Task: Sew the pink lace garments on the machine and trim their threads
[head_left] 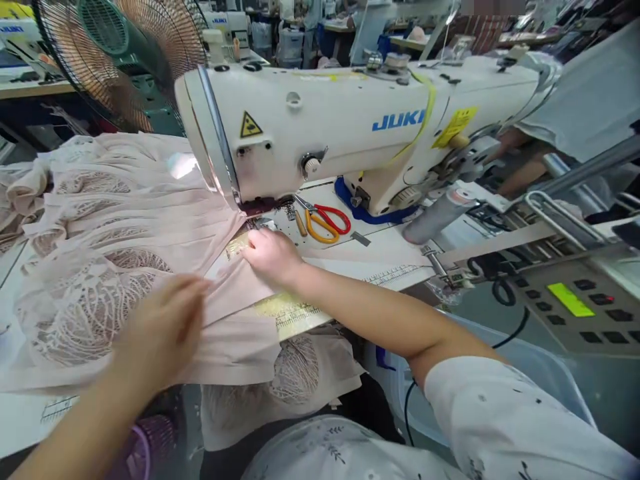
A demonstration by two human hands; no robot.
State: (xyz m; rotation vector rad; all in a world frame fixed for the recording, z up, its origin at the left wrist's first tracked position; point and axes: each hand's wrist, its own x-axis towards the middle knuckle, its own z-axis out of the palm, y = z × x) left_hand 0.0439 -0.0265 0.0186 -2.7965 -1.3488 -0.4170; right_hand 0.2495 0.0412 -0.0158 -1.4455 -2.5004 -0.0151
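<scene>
Pale pink fabric with lace panels (195, 227) lies spread to the left of a white sewing machine (320, 113), and one edge runs in under its needle area. My right hand (273, 257) is closed on a fold of this fabric just in front of the needle area, thumb and fingers pinched together. My left hand (160, 327) is over the fabric at the lower left, smeared by motion, so its grip cannot be made out. Part of the fabric hangs over the table's front edge, with a lace panel (296, 370) showing there.
Scissors with red and orange handles (327, 223) lie on the machine bed behind my right hand. A grey roll (440, 217) and a control panel (575, 300) are at the right. A fan (120, 53) stands behind; a clear plastic bin (555, 373) sits below.
</scene>
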